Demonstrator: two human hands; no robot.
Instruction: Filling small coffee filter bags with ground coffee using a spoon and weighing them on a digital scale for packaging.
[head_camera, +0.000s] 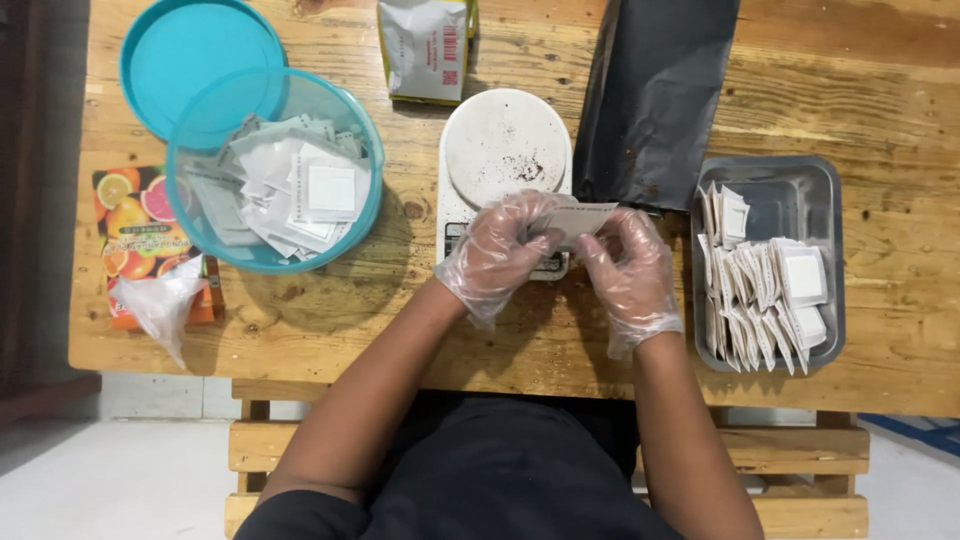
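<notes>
Both hands in clear plastic gloves pinch a small white paper sachet (578, 218) over the front edge of a white round-topped kitchen scale (503, 150). Left hand (497, 250) grips its left end, right hand (632, 268) its right end, sachet stretched flat between fingertips; grey metal tray (790, 180) of filled sachets just right

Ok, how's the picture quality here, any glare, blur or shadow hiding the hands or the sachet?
Head view: even, soft light, no harsh glare on the wooden table. The clear gloves give the left hand and right hand a mild sheen. The white sachet they hold looks slightly soft. A faint shadow falls beside the teal tub. Straight overhead, little distortion.
</notes>
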